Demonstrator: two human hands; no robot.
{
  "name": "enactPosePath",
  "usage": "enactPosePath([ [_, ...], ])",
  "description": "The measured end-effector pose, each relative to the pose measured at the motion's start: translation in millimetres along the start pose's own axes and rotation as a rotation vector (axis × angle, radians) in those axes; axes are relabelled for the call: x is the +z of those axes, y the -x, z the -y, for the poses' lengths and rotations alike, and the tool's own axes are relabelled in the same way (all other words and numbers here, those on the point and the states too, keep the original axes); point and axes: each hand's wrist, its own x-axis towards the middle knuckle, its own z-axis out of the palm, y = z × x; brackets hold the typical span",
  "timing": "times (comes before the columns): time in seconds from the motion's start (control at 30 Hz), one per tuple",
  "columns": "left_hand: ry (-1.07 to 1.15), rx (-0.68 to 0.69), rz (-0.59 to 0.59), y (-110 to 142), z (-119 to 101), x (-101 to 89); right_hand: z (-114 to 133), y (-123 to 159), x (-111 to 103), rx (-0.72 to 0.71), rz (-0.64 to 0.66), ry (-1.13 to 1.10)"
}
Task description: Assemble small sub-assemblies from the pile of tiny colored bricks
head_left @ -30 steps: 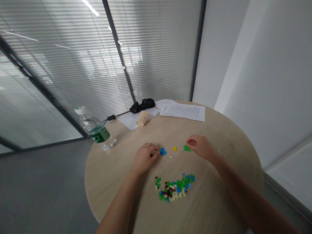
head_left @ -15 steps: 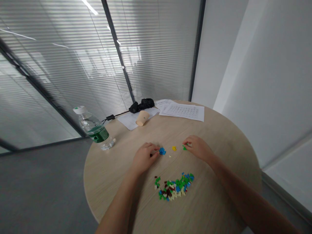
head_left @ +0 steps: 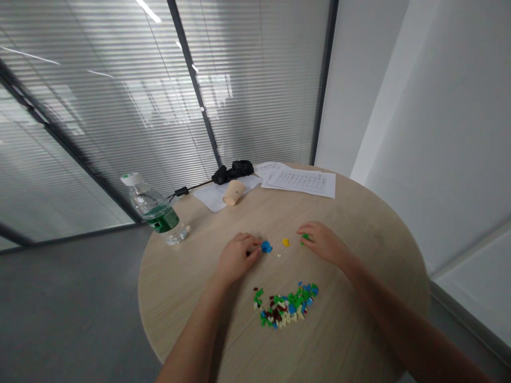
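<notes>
My left hand (head_left: 238, 256) rests on the table, thumb and fingers curved apart, with its fingertips at the edge of a small blue pile of toy bricks (head_left: 266, 247). A dark spot shows in the gap under its fingers; I cannot tell whether it is a brick or shadow. On the right, my right hand (head_left: 322, 242) has its thumb and fingers parted around small green bricks (head_left: 305, 239), partly covered by the fingers. Between the hands lie yellow bricks (head_left: 286, 242) and a tiny cream brick (head_left: 279, 255). Nearer me spreads a mixed heap of bricks (head_left: 293, 306).
A water bottle (head_left: 159, 215) stands at the left of the round wooden table (head_left: 351, 330). Toward the far edge are a paper cup (head_left: 233, 192) on its side, a black folded item (head_left: 233, 172) and printed sheets (head_left: 305, 182). Beyond are blinds and a white wall.
My right hand's fingers have spread and shifted slightly left, showing more of the green bricks. The left hand stays beside the blue pile.
</notes>
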Motion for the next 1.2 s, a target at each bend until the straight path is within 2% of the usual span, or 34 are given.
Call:
enactPosePath([
  [0.2, -0.016, 0.003, 0.005, 0, 0, 0.0, 4, 1, -1, -0.029, 0.107, 0.024],
  [0.33, -0.006, 0.001, 0.003, 1, -1, -0.7, 8, 1, -7, -0.035, 0.084, 0.03],
  [0.47, -0.007, -0.004, 0.01, 1, -2, -1.1, 23, 3, -10, -0.148, 0.031, -0.093],
  [0.5, -0.007, -0.005, 0.01, 1, -2, -1.2, 29, 4, -11, -0.185, 0.068, -0.149],
  [0.57, -0.004, -0.003, 0.005, 1, -2, -1.1, 39, 8, -13, -0.241, 0.239, -0.256],
  [0.67, 0.005, -0.004, -0.002, 1, -2, -1.0, 48, 12, -15, -0.23, 0.446, -0.368],
  [0.83, 0.009, -0.008, -0.004, 1, -1, -0.6, 43, 13, -18, -0.186, 0.554, -0.401],
  [1.03, 0.003, -0.007, -0.004, 1, 0, 0.6, 42, 12, -15, -0.226, 0.581, -0.37],
  [1.2, 0.084, 0.009, -0.016, 0, -3, 2.0, 44, 11, -12, -0.173, 0.492, -0.344],
])
